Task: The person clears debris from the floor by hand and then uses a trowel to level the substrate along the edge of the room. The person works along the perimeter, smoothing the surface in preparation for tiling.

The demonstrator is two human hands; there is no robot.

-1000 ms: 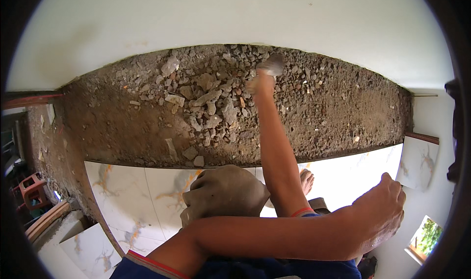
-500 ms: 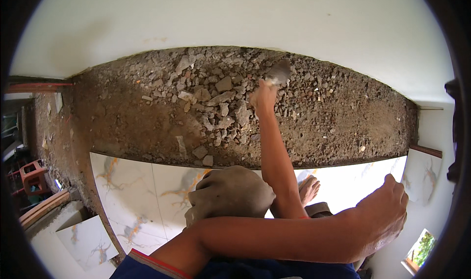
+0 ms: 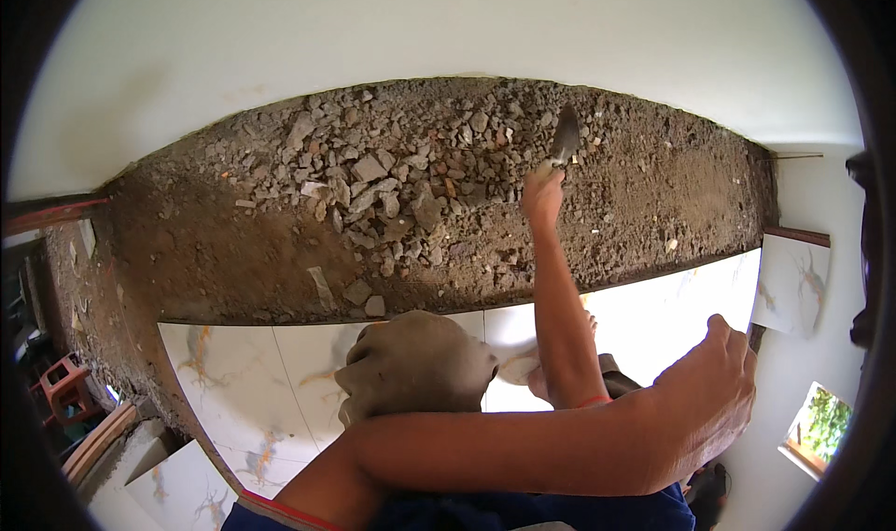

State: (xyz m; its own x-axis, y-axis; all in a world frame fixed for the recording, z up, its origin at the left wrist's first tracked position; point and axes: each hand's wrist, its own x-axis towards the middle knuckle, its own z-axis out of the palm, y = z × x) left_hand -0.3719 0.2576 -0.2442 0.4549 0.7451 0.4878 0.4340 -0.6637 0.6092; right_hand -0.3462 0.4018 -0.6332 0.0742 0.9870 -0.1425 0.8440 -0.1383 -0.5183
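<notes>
My right hand (image 3: 543, 195) is closed around the handle of a trowel (image 3: 566, 135). The dark, pointed blade angles away from me, over the far part of the loose rubble (image 3: 373, 195) near the white wall. My left forearm crosses low in front of me from the left. The left hand (image 3: 711, 386) hangs bent at the wrist on the right side, above the tiles, with knuckles showing and fingertips hidden. A grey-brown clothed knee (image 3: 420, 363) rises beside that forearm.
White marble-patterned floor tiles (image 3: 229, 372) border the dirt on the near side. Past the dirt stands the white wall (image 3: 448, 27). A red plastic stool (image 3: 65, 389) is at the far left. One loose tile (image 3: 793, 284) leans on the right wall, near a small bright window (image 3: 819, 424).
My right hand and the trowel have moved right over the rubble, and the blade now points more directly at the wall. The whole view has shifted slightly. The left hand keeps its pose.
</notes>
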